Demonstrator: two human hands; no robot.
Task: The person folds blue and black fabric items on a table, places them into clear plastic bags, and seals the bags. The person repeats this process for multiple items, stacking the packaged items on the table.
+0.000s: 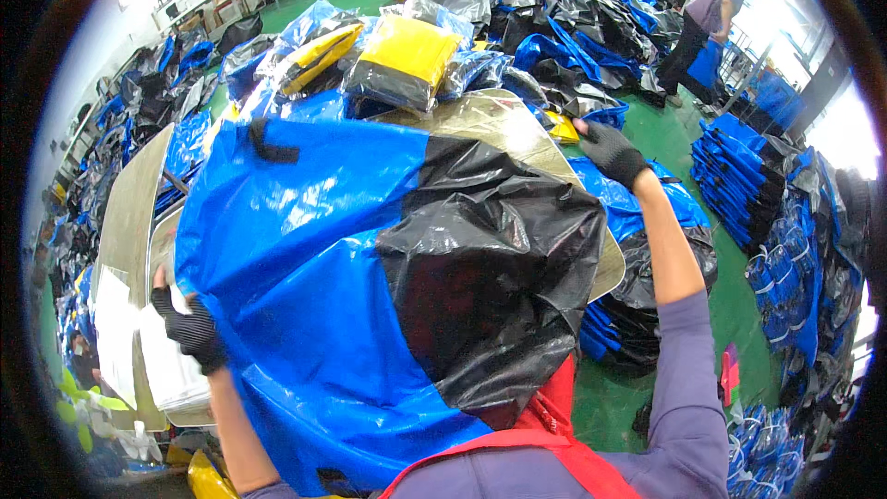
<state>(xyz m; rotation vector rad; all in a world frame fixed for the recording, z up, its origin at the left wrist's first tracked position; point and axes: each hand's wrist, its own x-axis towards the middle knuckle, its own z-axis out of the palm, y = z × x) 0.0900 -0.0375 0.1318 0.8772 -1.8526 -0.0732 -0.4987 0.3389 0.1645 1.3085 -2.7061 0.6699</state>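
A large blue and black plastic sheet bag (305,249) lies spread and wrinkled over the table in front of me, its blue part on the left and its black part on the right. Beside its left edge is my left hand (192,331), in a black striped glove with bare fingertips. Its fingers are apart, and nothing shows in them. My right hand (610,152), gloved alike, hovers past the bag's far right side near the table's edge. Its fingers look loosely stretched, partly hidden behind the hand, with nothing visible in them. A short black strap (274,143) sits at the bag's far left.
Beyond the bag, clear-wrapped yellow packages (407,51) are piled on the wooden tabletop (499,120). White paper sheets (166,360) lie left. Folded blue bags (730,171) stack on the green floor (661,134) at right. A person (716,23) bends at the far right.
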